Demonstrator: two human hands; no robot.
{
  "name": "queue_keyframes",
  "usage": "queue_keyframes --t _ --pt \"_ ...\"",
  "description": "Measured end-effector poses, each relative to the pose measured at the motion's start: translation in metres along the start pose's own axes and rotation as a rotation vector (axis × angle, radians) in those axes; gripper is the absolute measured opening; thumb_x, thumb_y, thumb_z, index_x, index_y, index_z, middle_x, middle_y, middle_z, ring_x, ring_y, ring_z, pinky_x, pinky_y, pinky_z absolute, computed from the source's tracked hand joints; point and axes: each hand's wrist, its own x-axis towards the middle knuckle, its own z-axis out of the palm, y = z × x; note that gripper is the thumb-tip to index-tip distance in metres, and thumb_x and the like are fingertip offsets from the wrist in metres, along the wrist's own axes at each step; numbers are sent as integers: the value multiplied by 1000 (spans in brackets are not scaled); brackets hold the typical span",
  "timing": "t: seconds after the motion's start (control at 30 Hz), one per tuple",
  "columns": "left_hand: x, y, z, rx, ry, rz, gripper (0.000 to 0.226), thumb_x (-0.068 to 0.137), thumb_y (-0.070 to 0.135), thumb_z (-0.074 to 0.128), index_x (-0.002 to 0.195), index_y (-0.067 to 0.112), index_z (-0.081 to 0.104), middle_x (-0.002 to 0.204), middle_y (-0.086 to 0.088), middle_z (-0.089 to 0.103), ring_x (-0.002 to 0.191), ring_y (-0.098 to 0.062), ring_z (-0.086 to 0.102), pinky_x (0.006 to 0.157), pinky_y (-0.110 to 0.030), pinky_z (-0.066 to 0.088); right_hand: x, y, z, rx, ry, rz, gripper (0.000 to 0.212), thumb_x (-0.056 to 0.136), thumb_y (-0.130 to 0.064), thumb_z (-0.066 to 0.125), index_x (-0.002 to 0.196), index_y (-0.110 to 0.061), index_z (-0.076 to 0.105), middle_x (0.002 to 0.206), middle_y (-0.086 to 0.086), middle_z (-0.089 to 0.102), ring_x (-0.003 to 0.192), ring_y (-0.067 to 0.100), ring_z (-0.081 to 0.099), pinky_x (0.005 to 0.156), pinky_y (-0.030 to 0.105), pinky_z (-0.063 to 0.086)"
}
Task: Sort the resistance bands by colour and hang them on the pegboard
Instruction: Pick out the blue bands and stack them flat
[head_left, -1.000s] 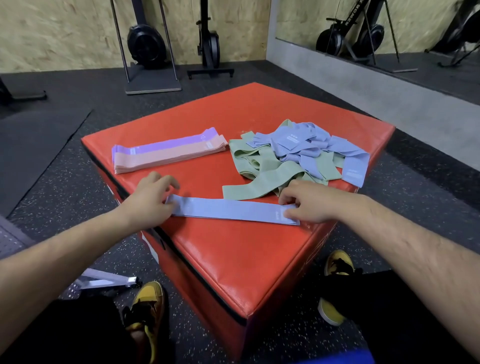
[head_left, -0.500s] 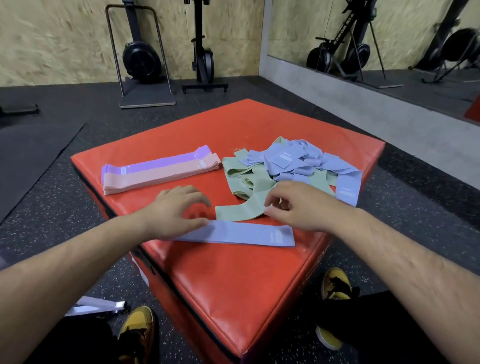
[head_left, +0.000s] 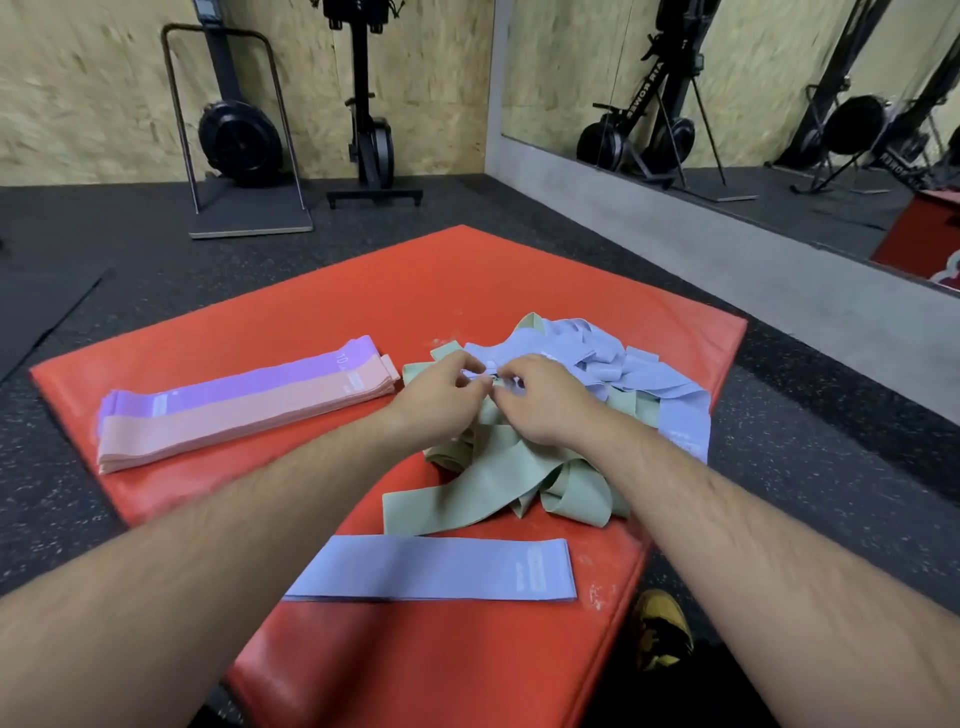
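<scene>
- Your left hand (head_left: 441, 397) and right hand (head_left: 540, 402) both pinched a tangled blue band (head_left: 498, 353) atop the blue-green pile (head_left: 493, 473) on the red plyo box (head_left: 467, 275).
- A flat blue band (head_left: 441, 571) lay at the box's near edge.
- The purple-and-pink stack (head_left: 249, 410) sat to the left.

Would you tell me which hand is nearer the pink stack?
Left. The left hand is just right of the pink stack; the right hand is farther right, over the tangled pile.

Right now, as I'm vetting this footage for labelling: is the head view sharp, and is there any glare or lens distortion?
Head view: mild motion blur softens the left hand and right hand pinching a pale blue fabric band; wide-angle lens bows the edge of the wall mirror; faint sheen on the red vinyl padded box; lighting even.
</scene>
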Motion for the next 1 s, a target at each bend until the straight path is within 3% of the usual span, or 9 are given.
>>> queue_keyframes --t 0.13,0.23,0.37,0.47,0.53,0.63,0.83,0.9,1.0 --pt "10 12 -3 -289 91 -83 39 94 43 55 86 6 63 83 -10 70 66 -12 63 66 -29 53 -13 -14 -6 202 70 -132 20 96 -16 49 91 -5 65 93 9 65 87 26 60 81 46 49" --pt "4 16 -15 -504 82 -129 27 93 29 64 81 5 62 72 -13 66 64 -22 65 69 -36 61 -22 -24 -4 265 60 -193 18 92 -8 49 92 -7 66 98 4 66 92 19 60 84 37 50" --pt "-10 9 -34 -208 196 -8 8 94 15 61 88 12 66 78 -6 67 57 -20 64 52 -29 56 -23 -26 -13 421 189 -190 34 85 -1 48 109 -21 62 119 -6 59 107 9 54 86 23 43" --pt "-30 8 -50 -15 201 196 10 95 18 59 87 22 65 74 4 65 58 -10 58 59 -28 51 -15 -23 -14 272 10 -310 53 84 -12 54 132 -34 51 135 -11 54 126 10 45 105 29 37" --pt "-45 6 -61 83 220 302 10 95 17 58 88 22 65 71 9 62 60 -4 54 60 -23 46 -11 -25 -11 190 -76 -334 37 82 -32 55 116 -47 53 122 -13 60 119 13 51 104 40 41" --pt "-66 -2 -82 129 292 331 12 95 12 56 88 20 63 71 11 61 61 -2 53 60 -24 45 -15 -32 -15 116 -69 -335 8 86 -36 61 92 -33 55 96 -10 64 96 18 58 90 43 47" --pt "-99 -12 -119 -54 450 230 13 98 11 53 87 13 60 79 -3 62 58 -18 57 52 -14 44 -24 -5 -22 -99 -50 -296 16 87 -35 62 83 -28 49 83 -4 58 87 24 51 72 36 36" --pt "-106 -15 -128 -137 506 184 13 98 12 54 87 12 60 76 -1 60 56 -20 56 50 -13 43 -27 6 -25 -152 -15 -265 13 90 -34 60 82 -29 51 84 -3 59 88 21 48 75 34 30" --pt "-116 -22 -140 -259 554 115 11 98 13 55 90 11 61 72 1 58 52 -15 54 48 -13 44 -35 24 -32 -156 39 -162 10 90 -45 55 85 -37 53 92 -8 62 95 20 51 89 39 39"
